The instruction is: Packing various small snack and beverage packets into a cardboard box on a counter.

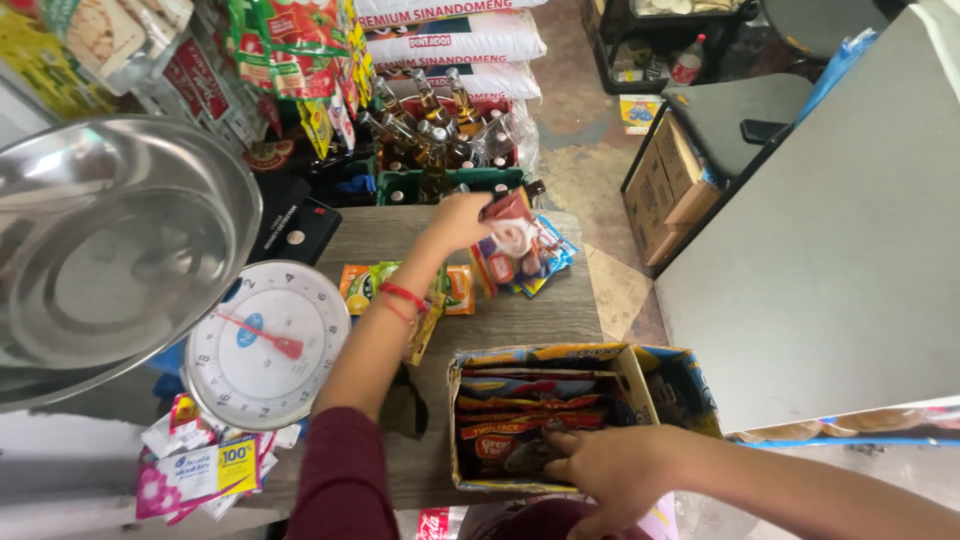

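The packet [508, 222] in the left hand [458, 220] is red and white, and there's a red band [403, 295] on that wrist plus a maroon sleeve [345, 478]. The box [672, 385] by the right hand [610, 470] is yellow and blue outside, stuffed with red, orange and dark blue sachets [525, 415]. Grey-brown wood-grain table [520, 310], white scale dial [268, 345] with a red needle, shiny silver pan [110, 250].
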